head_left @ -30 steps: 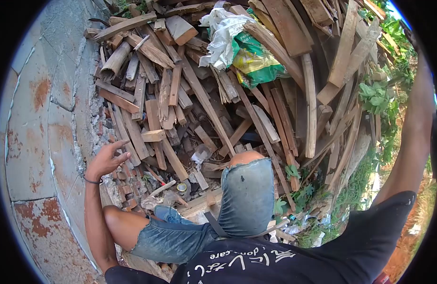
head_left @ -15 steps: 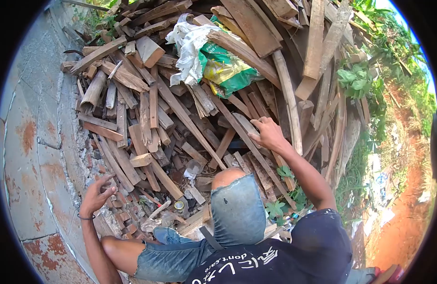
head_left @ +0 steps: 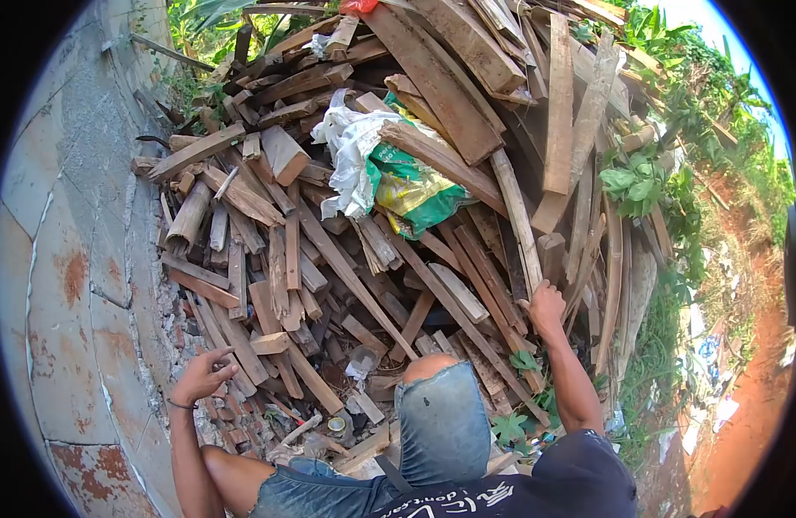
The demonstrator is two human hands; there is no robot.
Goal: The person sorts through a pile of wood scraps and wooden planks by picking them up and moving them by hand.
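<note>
My right hand (head_left: 546,309) is closed around the lower end of a long, thin wooden pole (head_left: 519,224), which leans up into the pile. Its fingers are curled, and the pole's tip is hidden by them. On the other side, my left hand (head_left: 205,375) hangs open over brick rubble, its fingers apart and holding nothing. Nearest to it are short planks (head_left: 234,350) at the pile's lower left. Between my hands lies a heap of old boards, among them a long narrow batten (head_left: 350,276) slanting down to the right.
A torn white, green and yellow sack (head_left: 398,177) is wedged under a thick beam (head_left: 441,160). A grey wall (head_left: 70,285) with rusty patches runs along the left. Green leaves (head_left: 635,181) and a reddish dirt slope (head_left: 743,371) lie to the right.
My right hand has moved right and down from above the middle boards to the pole's end, and its fingers have closed. The view has tilted upward slightly. My left hand stays open.
</note>
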